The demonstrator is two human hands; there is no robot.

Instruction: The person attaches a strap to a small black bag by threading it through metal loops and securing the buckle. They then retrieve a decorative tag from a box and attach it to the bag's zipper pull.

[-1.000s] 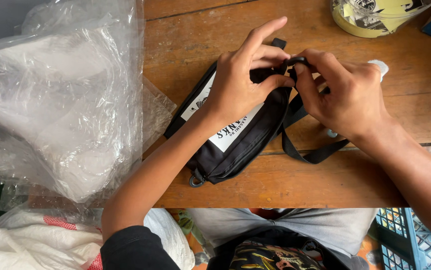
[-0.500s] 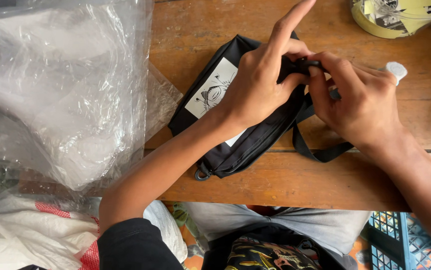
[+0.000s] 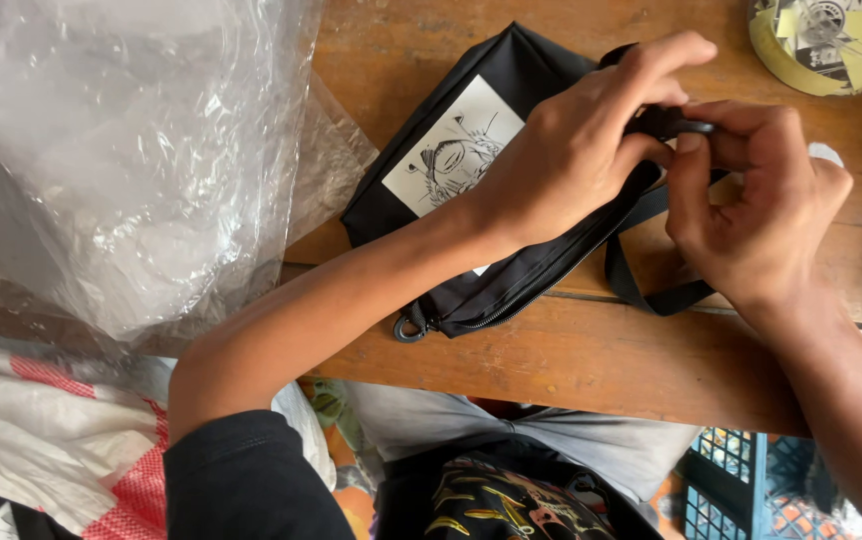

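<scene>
A small black pouch bag [image 3: 471, 130] with a white drawn patch lies on a wooden table [image 3: 591, 360]. My left hand [image 3: 581, 140] rests across its right end, fingers pinching a black strap fitting [image 3: 676, 125]. My right hand [image 3: 761, 210] meets it there, thumb and fingers gripping the same fitting. A black strap [image 3: 651, 295] loops down from my hands onto the table. A metal ring [image 3: 411, 328] hangs at the bag's near end beside the zip.
A big heap of clear plastic bags [image 3: 121, 150] fills the left side. A round tin with taped-on pictures [image 3: 831, 40] stands at the far right. A white and red woven sack [image 3: 41, 420] and a blue crate [image 3: 731, 480] lie below the table edge.
The view has shifted, so the bag and hands sit higher and further right. Both hands stay pinched on the strap fitting, and the patch is more exposed.
</scene>
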